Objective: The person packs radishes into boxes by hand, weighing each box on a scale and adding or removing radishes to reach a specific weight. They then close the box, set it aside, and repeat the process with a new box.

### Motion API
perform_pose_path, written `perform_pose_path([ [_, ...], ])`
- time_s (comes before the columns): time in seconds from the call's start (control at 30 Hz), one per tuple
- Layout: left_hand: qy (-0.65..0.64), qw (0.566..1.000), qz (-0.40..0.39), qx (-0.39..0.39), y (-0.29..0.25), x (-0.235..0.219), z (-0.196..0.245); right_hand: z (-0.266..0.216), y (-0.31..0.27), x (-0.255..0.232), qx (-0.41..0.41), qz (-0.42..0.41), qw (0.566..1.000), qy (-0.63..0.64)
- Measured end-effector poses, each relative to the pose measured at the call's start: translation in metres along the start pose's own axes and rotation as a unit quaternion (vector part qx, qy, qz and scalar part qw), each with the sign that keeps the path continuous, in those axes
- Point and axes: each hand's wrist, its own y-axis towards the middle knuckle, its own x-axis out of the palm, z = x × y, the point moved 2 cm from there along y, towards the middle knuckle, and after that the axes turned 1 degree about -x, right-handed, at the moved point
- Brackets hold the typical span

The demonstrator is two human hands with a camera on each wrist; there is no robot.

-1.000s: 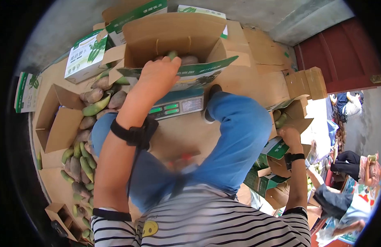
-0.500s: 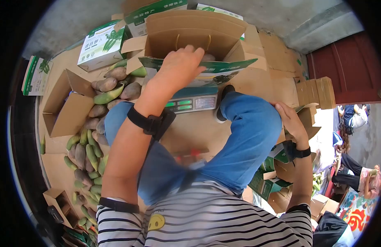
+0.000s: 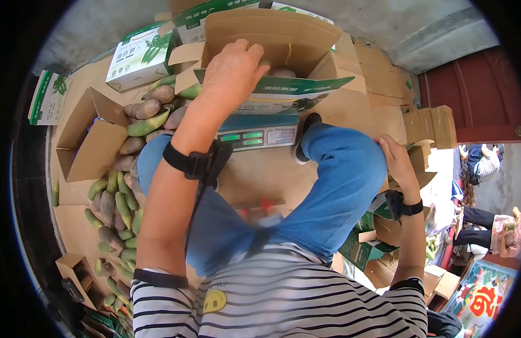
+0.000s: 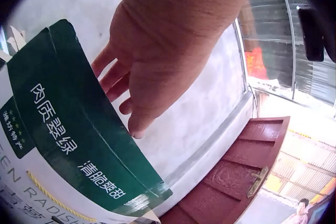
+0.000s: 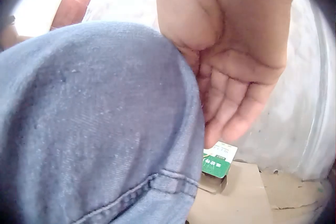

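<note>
An open cardboard box (image 3: 305, 85) with a green-edged front flap stands on a digital scale (image 3: 257, 137). My left hand (image 3: 232, 70) reaches over the box's left side, its fingers loosely bent. Part of a radish (image 3: 283, 73) shows inside the box. In the left wrist view my left hand (image 4: 152, 61) is beside the green flap (image 4: 79, 124), fingertips partly behind it, with nothing visibly held. On the right knee (image 3: 356, 158) rests my right hand (image 3: 398, 163); in the right wrist view this empty hand (image 5: 226, 50) lies against the denim with extended fingers.
Green and brownish radishes (image 3: 125, 208) lie piled at left, near an open carton (image 3: 100, 149). A printed white box (image 3: 139, 59) stands at back left. More open boxes (image 3: 359, 248) are at right, beyond which people (image 3: 505, 231) are visible.
My left hand has shifted left along the box. My right hand has left the boxes at right and come to rest on the knee.
</note>
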Motion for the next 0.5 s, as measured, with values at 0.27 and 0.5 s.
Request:
perform_pose_path([
  [0.27,-0.029,0.999,-0.013,-0.036,0.000,0.000,0.002,-0.019,0.008,-0.005,-0.081,-0.009,0.997,-0.012],
  [0.5,0.003,0.989,-0.105,-0.105,0.001,-0.005,0.009,-0.019,0.028,0.004,-0.127,-0.060,0.990,0.018],
])
